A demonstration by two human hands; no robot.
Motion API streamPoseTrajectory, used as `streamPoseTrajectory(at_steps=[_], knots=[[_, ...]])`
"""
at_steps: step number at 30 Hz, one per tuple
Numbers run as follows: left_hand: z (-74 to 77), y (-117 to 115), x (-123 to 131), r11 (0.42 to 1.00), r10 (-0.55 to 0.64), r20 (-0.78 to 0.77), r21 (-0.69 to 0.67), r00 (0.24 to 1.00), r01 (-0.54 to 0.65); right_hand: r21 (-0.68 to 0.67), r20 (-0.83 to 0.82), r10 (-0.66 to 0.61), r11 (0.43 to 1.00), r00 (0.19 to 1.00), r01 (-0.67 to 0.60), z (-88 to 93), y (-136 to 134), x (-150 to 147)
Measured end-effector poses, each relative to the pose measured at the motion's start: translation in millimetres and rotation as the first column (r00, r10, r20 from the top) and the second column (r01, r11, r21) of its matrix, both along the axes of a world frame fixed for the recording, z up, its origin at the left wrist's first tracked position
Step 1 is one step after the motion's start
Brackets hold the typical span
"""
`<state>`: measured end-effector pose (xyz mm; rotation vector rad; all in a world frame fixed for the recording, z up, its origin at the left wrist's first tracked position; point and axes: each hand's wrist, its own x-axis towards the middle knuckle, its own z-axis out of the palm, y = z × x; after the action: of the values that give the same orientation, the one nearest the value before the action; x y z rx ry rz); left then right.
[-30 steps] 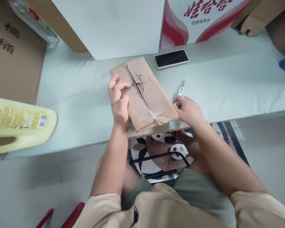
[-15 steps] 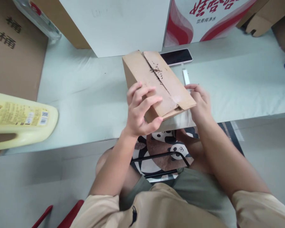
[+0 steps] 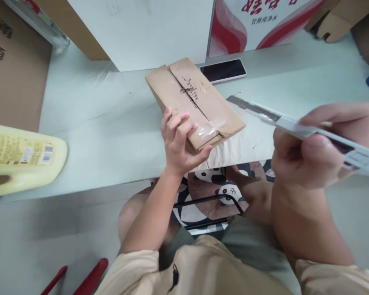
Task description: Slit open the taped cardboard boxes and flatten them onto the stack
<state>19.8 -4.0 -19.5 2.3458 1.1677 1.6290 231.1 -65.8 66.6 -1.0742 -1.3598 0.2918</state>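
A small brown cardboard box lies tilted on the pale table, its top seam partly torn and covered with clear tape. My left hand grips the box's near left corner, fingers on top and thumb at the front side. Raised to the right, apart from the box, my right hand is closed round a white utility knife. Its metal blade is out and points left toward the box's right side. Just behind the box lies a phone with a dark screen.
A white carton and a red-and-white carton stand at the back. To the left are a yellow bottle and a large brown carton. The table's front edge runs above my knees.
My right hand has lifted off the box's right side and moved right and up toward the camera with the knife. The box now lies flatter, a little further left, still under my left hand.
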Motion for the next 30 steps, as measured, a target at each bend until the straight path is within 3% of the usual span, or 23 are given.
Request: streamPoseTrajectory(at_steps=[6,9,13,20,23,27,30], knots=[[1.5,1,2,0.999,0.039,-0.033,-0.004,0.999,-0.039,-0.055,0.135,0.116,0.992,0.984,-0.11,0.4,-8,0],[3.1,0,2,0.999,0.039,-0.041,0.01,0.998,-0.038,-0.014,0.185,0.136,0.991,0.973,-0.136,1.1,-6,1],[4.9,-2,1,0.995,0.039,-0.075,-0.091,0.996,-0.045,0.032,0.275,0.131,0.989,0.952,-0.145,5.5,-4,2],[4.2,-3,0,0.999,-0.003,-0.045,-0.034,0.999,0.001,0.03,0.332,-0.005,1.0,0.943,-0.005,14.1,-11,-8],[3.6,-3,0,1.0,-0.026,-0.031,0.002,0.999,0.026,-0.04,0.336,0.025,0.999,0.942,-0.013,19.0,-15,-14],[3.3,-3,-1,0.998,0.016,-0.078,-0.053,0.997,-0.02,-0.176,0.335,0.035,0.984,0.941,0.026,27.7,-23,-21],[2.7,-2,-1,0.997,0.022,-0.082,-0.072,0.996,-0.028,-0.162,0.369,-0.032,0.982,0.929,0.098,30.5,-28,-25]])
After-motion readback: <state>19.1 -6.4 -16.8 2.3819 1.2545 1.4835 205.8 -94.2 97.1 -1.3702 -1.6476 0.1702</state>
